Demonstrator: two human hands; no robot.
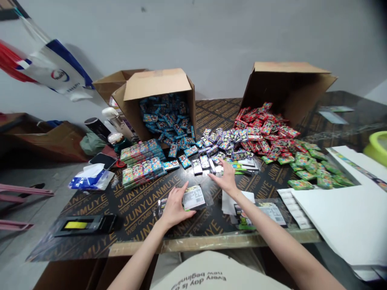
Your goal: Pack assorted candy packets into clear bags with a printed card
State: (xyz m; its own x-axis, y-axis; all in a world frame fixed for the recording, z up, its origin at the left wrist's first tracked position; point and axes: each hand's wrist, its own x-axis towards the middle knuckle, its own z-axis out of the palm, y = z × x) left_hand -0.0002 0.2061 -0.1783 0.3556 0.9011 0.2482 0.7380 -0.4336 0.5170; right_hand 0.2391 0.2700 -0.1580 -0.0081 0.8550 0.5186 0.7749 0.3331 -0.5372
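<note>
My left hand (174, 204) rests low over the table, thumb and index finger on opposite edges of a flat printed pack (195, 196) with a white barcode label. The pack's left part is under the hand. My right hand (226, 178) reaches to the front of a heap of small purple packets (225, 139). Its thumb and index finger are apart, with nothing clearly held. Two pale-faced small packets (197, 166) lie just left of it. More flat printed packs (246, 164) lie right behind this hand, and another printed pack (272, 213) is partly under my right forearm.
An open carton (157, 84) spills blue packets; another carton (290, 68) spills red packets (266, 129). Green packets (314, 167) lie at right beside white sheets (335, 209). Stacked colourful boxes (142, 171), tissues (92, 177) and a black tape dispenser (86, 224) are at left.
</note>
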